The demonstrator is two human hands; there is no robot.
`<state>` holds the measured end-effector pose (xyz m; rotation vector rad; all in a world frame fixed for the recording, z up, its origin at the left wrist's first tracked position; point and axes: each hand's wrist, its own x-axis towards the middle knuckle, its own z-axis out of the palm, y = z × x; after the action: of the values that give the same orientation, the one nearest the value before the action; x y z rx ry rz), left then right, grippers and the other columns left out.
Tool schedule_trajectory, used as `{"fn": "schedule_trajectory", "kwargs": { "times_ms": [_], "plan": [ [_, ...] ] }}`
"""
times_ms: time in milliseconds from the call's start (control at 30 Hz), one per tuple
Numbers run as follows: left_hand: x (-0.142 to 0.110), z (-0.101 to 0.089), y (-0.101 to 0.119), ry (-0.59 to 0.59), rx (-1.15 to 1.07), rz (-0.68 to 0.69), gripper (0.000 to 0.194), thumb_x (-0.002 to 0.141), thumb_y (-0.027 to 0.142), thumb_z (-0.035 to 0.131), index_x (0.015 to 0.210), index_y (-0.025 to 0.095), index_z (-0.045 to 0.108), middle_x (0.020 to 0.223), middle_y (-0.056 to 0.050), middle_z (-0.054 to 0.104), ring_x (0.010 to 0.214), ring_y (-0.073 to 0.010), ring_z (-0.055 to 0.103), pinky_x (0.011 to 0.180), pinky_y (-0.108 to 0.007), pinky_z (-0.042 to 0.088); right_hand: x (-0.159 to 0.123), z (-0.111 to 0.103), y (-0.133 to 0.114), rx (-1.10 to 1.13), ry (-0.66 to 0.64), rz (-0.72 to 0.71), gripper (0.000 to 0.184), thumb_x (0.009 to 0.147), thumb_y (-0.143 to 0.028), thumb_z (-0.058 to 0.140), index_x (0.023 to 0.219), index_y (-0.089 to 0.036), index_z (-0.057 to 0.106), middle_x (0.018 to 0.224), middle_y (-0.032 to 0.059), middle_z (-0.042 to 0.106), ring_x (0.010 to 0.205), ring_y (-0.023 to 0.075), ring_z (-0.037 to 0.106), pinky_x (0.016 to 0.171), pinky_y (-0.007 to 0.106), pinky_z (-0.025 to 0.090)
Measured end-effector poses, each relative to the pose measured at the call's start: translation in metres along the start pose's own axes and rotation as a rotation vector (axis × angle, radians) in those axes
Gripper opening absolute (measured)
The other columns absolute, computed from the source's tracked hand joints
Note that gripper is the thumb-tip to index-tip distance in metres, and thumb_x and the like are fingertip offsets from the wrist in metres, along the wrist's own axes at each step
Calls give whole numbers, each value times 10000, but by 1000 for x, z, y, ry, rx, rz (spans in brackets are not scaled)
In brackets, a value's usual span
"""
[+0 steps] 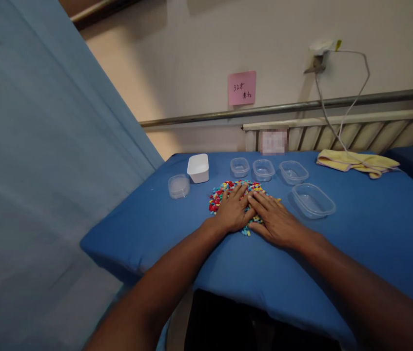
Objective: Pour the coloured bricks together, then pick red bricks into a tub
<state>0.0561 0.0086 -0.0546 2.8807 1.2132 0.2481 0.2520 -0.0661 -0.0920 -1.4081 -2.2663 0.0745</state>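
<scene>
A pile of small multicoloured pieces [216,199], red, yellow, blue and white, is spread on the blue-covered table [155,222]. They are too small for me to tell their kind. My left hand [233,208] lies flat on the pile with its fingers stretched out. Beside it, my right hand [274,220] also rests palm down on the pieces, fingers extended toward the left hand. Both palms hide part of the pile. Just right of my right hand stands a large clear plastic container [314,213].
Behind the pile stand a white tub [199,169] and clear containers [240,168], [264,170], [293,173]. Stacked clear lids [179,187] lie at left. A yellow cloth [352,162] lies at the back right under a white cable [324,109]. A blue curtain [45,146] hangs left.
</scene>
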Motion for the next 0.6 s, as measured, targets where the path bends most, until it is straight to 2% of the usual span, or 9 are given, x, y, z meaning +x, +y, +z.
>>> {"fn": "schedule_trajectory", "kwargs": {
  "times_ms": [100, 167, 267, 333, 400, 467, 533, 600],
  "plan": [
    [-4, 1, 3, -9, -3, 26, 694, 1117, 645, 388, 1695, 262, 422, 1834, -122, 243, 1707, -339, 206, 1345, -705, 167, 1, 3, 12, -12, -4, 78, 781, 1097, -602, 496, 1737, -178, 353, 1779, 220, 357, 1651, 404, 337, 1280, 683, 371],
    [-13, 0, 4, -31, -17, 54, 721, 1118, 669, 356, 1712, 263, 388, 1834, -126, 242, 1705, -341, 211, 1337, -710, 190, -4, 3, 17, -6, -26, 78, 788, 1101, -622, 476, 1725, -153, 374, 1776, 234, 352, 1648, 414, 337, 1274, 682, 383],
    [-33, -4, 1, -55, -14, 99, 667, 1133, 626, 354, 1709, 294, 396, 1822, -102, 292, 1702, -316, 232, 1353, -685, 168, -15, 2, 19, 11, -40, 46, 762, 1112, -626, 450, 1709, -155, 408, 1769, 232, 368, 1650, 405, 337, 1295, 679, 354],
    [-49, -8, -7, -41, 6, 76, 591, 1141, 564, 383, 1683, 336, 445, 1827, -73, 287, 1704, -300, 230, 1369, -662, 130, -19, 2, 16, 46, -35, 22, 735, 1116, -618, 452, 1714, -192, 406, 1762, 215, 393, 1648, 384, 349, 1308, 670, 341],
    [-64, -11, -16, -10, 15, -10, 567, 1137, 532, 416, 1679, 366, 452, 1849, -65, 214, 1711, -314, 205, 1371, -649, 135, -19, 3, 11, 104, -25, -4, 718, 1119, -601, 460, 1732, -238, 369, 1773, 186, 385, 1653, 354, 349, 1313, 642, 354],
    [-72, -12, -26, 15, -4, -158, 629, 1123, 566, 441, 1715, 362, 383, 1863, -94, 140, 1712, -358, 183, 1350, -668, 188, -15, 3, 7, 165, -8, -31, 713, 1124, -580, 461, 1748, -263, 324, 1792, 162, 357, 1663, 326, 333, 1317, 609, 368],
    [-73, -12, -30, 9, -53, -322, 754, 1110, 639, 425, 1758, 283, 277, 1852, -178, 124, 1708, -398, 173, 1324, -686, 236, -9, 2, 4, 183, 39, -13, 712, 1122, -571, 465, 1746, -259, 322, 1790, 162, 364, 1664, 328, 334, 1314, 611, 371],
    [-67, -10, -29, -14, -114, -427, 847, 1108, 686, 370, 1770, 186, 201, 1830, -251, 149, 1706, -411, 167, 1318, -688, 243, -5, -2, 5, 141, 100, 74, 708, 1111, -583, 478, 1706, -209, 395, 1743, 202, 435, 1621, 373, 411, 1276, 639, 409]
  ]
}}
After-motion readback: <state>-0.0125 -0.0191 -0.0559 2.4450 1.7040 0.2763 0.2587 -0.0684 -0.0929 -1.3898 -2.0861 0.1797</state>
